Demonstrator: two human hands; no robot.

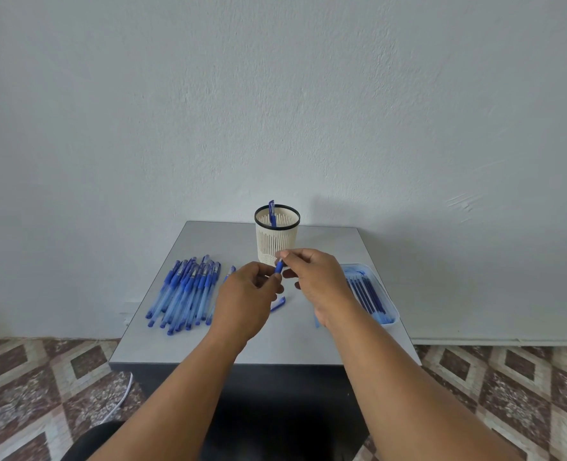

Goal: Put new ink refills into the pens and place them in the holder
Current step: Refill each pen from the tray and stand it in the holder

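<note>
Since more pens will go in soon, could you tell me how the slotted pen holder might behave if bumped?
The pen holder looks like light slotted plastic, taller than wide, so it probably tips or slides easily. Only one pen stands inside, adding little weight.

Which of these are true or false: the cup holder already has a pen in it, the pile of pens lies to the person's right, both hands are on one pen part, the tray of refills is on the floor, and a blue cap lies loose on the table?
1. The holder already has a pen in it. True.
2. The pile of pens lies to the person's right. False: it lies on the left.
3. Both the left hand and the right hand hold one blue pen part. True.
4. The tray of refills is on the floor. False: it sits on the table, at the right.
5. A blue cap lies loose on the table. True.
</note>
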